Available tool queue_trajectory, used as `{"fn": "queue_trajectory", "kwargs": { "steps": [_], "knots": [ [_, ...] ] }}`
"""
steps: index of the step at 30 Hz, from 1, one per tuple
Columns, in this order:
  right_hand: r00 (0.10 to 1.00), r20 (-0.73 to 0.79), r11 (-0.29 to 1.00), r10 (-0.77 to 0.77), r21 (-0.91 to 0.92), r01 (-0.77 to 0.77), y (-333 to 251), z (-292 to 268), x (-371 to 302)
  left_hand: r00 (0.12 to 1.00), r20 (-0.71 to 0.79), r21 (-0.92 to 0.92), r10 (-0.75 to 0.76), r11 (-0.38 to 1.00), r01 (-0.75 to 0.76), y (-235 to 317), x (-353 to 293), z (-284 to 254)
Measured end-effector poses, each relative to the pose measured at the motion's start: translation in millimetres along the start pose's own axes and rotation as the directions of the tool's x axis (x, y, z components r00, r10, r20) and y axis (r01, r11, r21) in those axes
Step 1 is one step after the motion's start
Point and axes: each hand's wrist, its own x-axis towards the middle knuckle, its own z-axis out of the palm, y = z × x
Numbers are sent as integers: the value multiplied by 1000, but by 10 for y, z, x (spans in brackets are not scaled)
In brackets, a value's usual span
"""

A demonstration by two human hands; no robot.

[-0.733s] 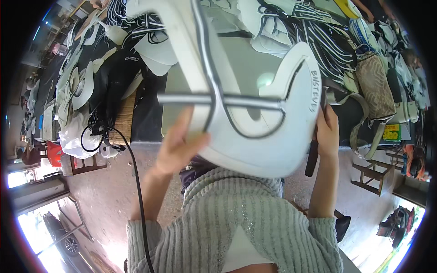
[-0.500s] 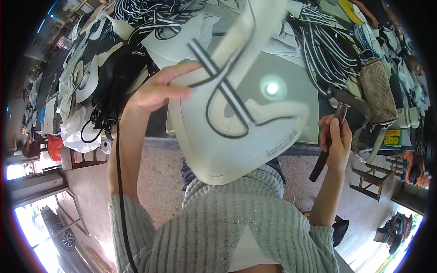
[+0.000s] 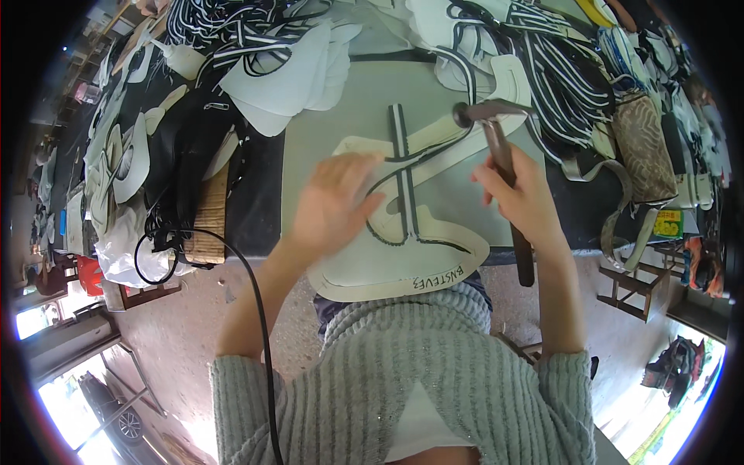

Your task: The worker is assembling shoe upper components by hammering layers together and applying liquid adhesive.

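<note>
A flat white shoe-upper-like piece [image 3: 364,267] with cream edges rests on the grey board [image 3: 364,89], its near edge overhanging toward my lap. Dark handwriting marks that edge. Black trim curves over the piece, and a black-and-white striped strip [image 3: 401,132] lies across it. My left hand [image 3: 329,201], slightly blurred, is over the piece's left side, thumb apart from the fingers; whether it presses down I cannot tell. In my right hand [image 3: 523,194] is a hammer [image 3: 504,155], gripped by its dark handle. Its metal head is above the piece's far right arm.
White cut pieces [image 3: 291,74] are stacked behind on the left, near a white squeeze bottle [image 3: 182,60]. Bundles of striped strips [image 3: 570,97] lie at the far right beside a patterned brown bundle [image 3: 643,147]. A black cable [image 3: 260,310] hangs down past my left arm.
The white piece has come down flat onto the board and turned. My left hand has let go of its edge and moved right. My right hand has brought the hammer inward over the board.
</note>
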Motion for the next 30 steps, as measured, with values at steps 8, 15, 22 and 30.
{"fn": "queue_trajectory", "kwargs": {
  "steps": [8,15,22,30],
  "knots": [
    [993,-75,995,96,32,-93,-19,545,718,999,15,-6,45,999,-45,28,39,72],
    [970,241,790,19,591,-163,-291,434,580,968,45,-682,-246,701,209,13,295,136],
    [997,-73,1000,-9,-6,9,-184,453,772,948,57,-672,-313,690,268,-84,196,230],
    [982,6,840,-191,-517,166,-129,824,1083,964,13,-627,-265,749,214,-81,272,284]
  ]
}}
